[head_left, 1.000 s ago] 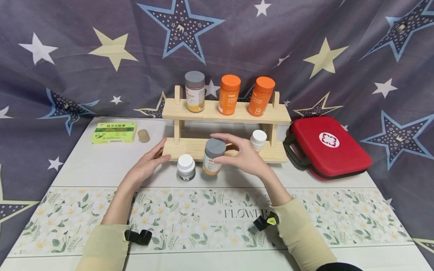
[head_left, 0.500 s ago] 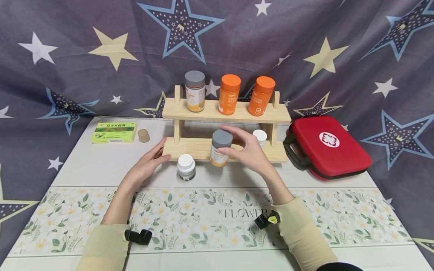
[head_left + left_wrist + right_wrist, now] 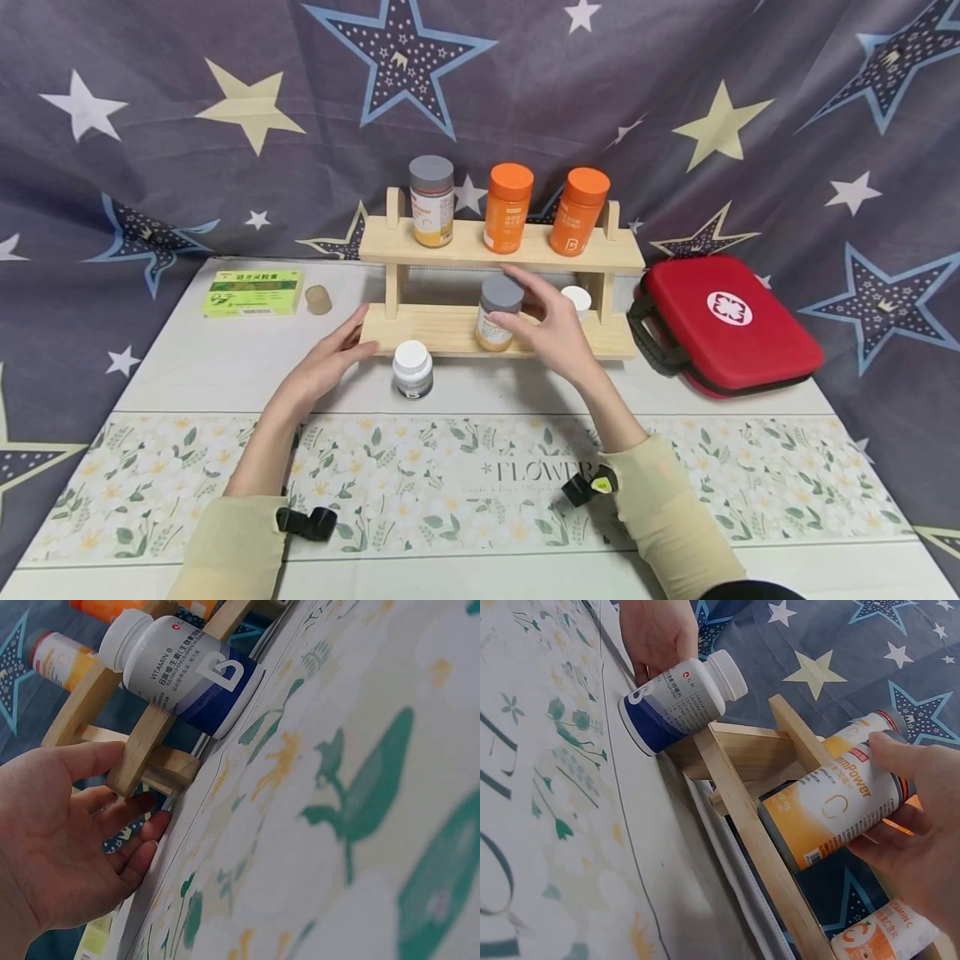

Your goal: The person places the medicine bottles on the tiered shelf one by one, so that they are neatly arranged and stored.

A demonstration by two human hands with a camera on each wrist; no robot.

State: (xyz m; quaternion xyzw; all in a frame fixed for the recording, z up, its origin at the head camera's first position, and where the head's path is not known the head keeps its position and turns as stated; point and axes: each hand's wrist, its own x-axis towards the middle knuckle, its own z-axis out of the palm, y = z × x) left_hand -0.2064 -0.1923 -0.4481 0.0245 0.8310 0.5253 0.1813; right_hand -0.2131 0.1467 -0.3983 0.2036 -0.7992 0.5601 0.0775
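Observation:
My right hand grips a vitamin C bottle near its grey cap, thumb on one side and fingers on the other. The bottle is upright at the middle of the lower board of a two-tier wooden shelf. With thumb and fingers, my left hand holds the left end of that lower board. A vitamin B bottle, white-capped with a blue base, stands on the table just in front of the shelf. Behind my right hand, a white-capped vitamin C bottle sits on the lower board, partly hidden.
On the upper board stand a grey-capped bottle and two orange bottles. A red first-aid case lies right of the shelf. Far left are a green medicine box and a small brown object. A starry cloth hangs behind.
My right hand has carried the grey-capped vitamin C bottle rightward and back, from in front of the shelf to over its lower board. My left hand has stayed in place.

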